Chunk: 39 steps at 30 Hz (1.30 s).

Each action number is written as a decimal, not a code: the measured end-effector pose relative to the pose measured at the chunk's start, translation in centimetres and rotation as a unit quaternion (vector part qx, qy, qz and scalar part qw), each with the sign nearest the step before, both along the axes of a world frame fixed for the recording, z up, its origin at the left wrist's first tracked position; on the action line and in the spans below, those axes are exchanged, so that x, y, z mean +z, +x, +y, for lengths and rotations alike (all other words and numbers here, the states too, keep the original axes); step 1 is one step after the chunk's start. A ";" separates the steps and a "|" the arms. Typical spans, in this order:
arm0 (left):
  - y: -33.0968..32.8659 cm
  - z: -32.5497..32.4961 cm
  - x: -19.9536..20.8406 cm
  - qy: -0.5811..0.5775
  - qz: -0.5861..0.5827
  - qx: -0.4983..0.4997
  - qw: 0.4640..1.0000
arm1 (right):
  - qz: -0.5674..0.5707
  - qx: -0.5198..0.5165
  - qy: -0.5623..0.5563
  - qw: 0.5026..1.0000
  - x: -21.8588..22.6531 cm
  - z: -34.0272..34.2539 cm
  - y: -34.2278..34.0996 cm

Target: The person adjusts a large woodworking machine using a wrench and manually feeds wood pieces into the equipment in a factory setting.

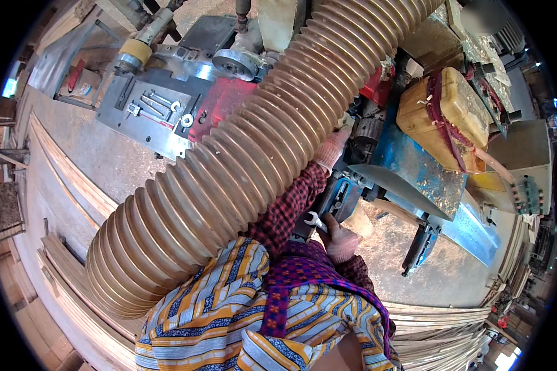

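Note:
My right hand (341,243), in a pale pink glove, is closed round an open-end wrench (316,221). The wrench's jaw points to the left, beside a blue machine bracket (338,196). Past the ribbed hose, my left hand (332,150), in a similar glove, reaches forward into the machine next to a dark cylindrical part (369,128). Its fingertips are at the machine parts and too obscured to show whether they grip anything. The thick brown ribbed hose (229,167) crosses over my left forearm and hides part of it.
Several wrenches (158,105) lie on a grey metal plate (127,117) at the left, near a red cover (223,102). A yellowish plastic can (445,117) sits on the machine at the right. A curved metal guard (402,188) juts out below it. Long wood strips (74,284) lie on the floor.

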<state>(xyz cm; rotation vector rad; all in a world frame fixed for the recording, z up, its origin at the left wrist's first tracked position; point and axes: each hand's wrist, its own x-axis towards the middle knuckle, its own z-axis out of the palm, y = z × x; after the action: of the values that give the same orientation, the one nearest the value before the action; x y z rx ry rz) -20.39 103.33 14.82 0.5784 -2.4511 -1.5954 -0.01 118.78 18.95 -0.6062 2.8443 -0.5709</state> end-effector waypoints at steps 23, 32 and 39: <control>-0.8 -0.6 0.4 0.083 0.067 -0.041 0.993 | -0.022 -0.023 -0.030 0.999 -0.1 -0.1 -0.4; -0.5 -0.5 1.9 0.157 -0.065 0.000 0.985 | -0.034 -0.060 -0.052 0.996 -0.3 -0.6 -0.5; -0.9 0.0 -0.1 0.240 0.041 0.006 0.970 | -0.063 -0.057 -0.086 0.993 0.4 -0.2 -0.9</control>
<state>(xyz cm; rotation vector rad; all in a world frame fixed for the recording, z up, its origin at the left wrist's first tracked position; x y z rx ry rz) -21.25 103.31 14.68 0.5729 -1.9940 -2.1737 -0.95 118.56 19.36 -0.4195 2.7423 -0.8481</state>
